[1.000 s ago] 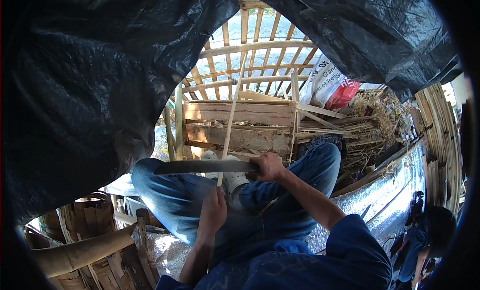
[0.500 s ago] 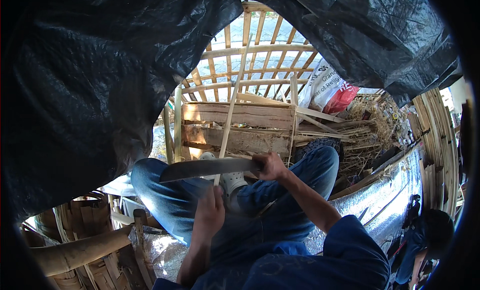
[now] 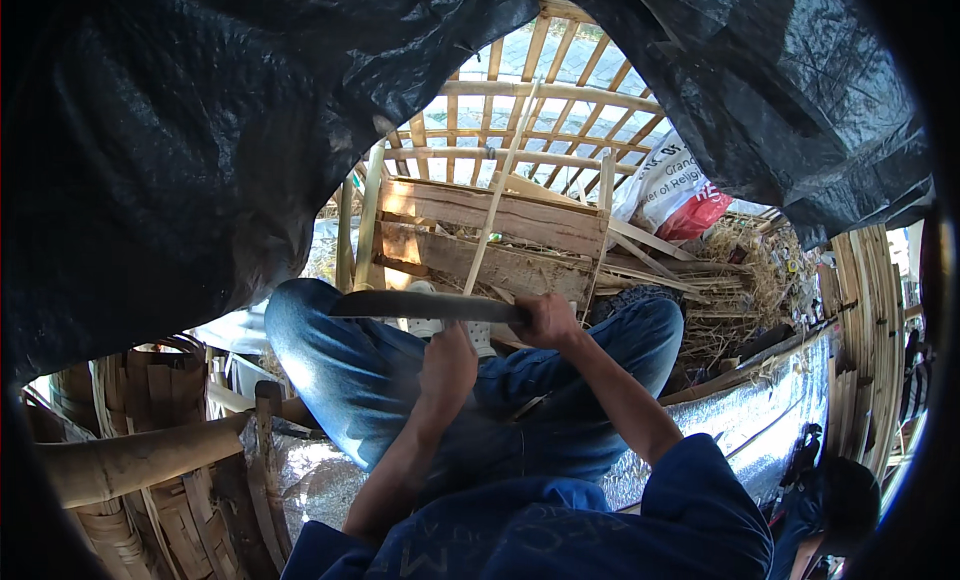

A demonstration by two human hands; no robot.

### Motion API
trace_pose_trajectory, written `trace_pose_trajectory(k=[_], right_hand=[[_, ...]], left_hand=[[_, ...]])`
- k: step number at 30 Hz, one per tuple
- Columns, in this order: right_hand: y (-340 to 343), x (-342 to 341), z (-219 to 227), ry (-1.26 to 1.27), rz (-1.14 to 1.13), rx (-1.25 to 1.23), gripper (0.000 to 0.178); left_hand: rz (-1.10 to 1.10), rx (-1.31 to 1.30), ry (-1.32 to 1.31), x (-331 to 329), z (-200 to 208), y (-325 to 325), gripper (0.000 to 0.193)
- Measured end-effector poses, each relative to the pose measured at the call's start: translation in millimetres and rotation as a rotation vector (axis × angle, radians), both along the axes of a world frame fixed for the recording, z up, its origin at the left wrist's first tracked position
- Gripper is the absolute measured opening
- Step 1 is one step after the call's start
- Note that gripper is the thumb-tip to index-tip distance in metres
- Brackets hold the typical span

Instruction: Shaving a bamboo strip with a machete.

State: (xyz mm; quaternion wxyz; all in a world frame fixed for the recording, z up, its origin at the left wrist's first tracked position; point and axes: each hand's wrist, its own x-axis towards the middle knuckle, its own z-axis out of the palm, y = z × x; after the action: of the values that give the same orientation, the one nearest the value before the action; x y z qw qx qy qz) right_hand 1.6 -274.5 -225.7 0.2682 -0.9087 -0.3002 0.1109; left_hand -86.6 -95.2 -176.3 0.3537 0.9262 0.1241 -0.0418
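Left and right ahead of you, black tarp (image 3: 180,180) hangs; bamboo lattice (image 3: 600,102) shows between. Nearer, slatted wooden crate (image 3: 545,227) stands before your feet (image 3: 480,340), straw heap (image 3: 750,255) right of it; crate may hinder strip's movement. Long pale strip (image 3: 491,220) runs from left hand (image 3: 449,368) up past crate, overlapping lattice in view. Large knife (image 3: 430,305) crosses strip's near end, just above left hand; contact unclear. Step looks like blade-trimming strip; next move calls for edge kept off left hand. Right hand (image 3: 550,322) has fingers wrapped round knife; left fingers look closed on strip, partly hidden.
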Motion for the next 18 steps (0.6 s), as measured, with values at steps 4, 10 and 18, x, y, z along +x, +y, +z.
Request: trace_pose_trajectory(k=[4,10,18], right_hand=[[6,26,3,-0.056,-0.204,0.01,0.022],[3,2,8,0.175,-0.168,0.034,0.02],[-13,64,-46,-0.577,0.014,0.159,0.018]], left_hand=[[0.022,0.094,0.028,3,0,-1,0.026],[0.0,0.09,0.098,3,-4,0,0.029],[0.073,0.009,0.11,11,1,1,0.025]])
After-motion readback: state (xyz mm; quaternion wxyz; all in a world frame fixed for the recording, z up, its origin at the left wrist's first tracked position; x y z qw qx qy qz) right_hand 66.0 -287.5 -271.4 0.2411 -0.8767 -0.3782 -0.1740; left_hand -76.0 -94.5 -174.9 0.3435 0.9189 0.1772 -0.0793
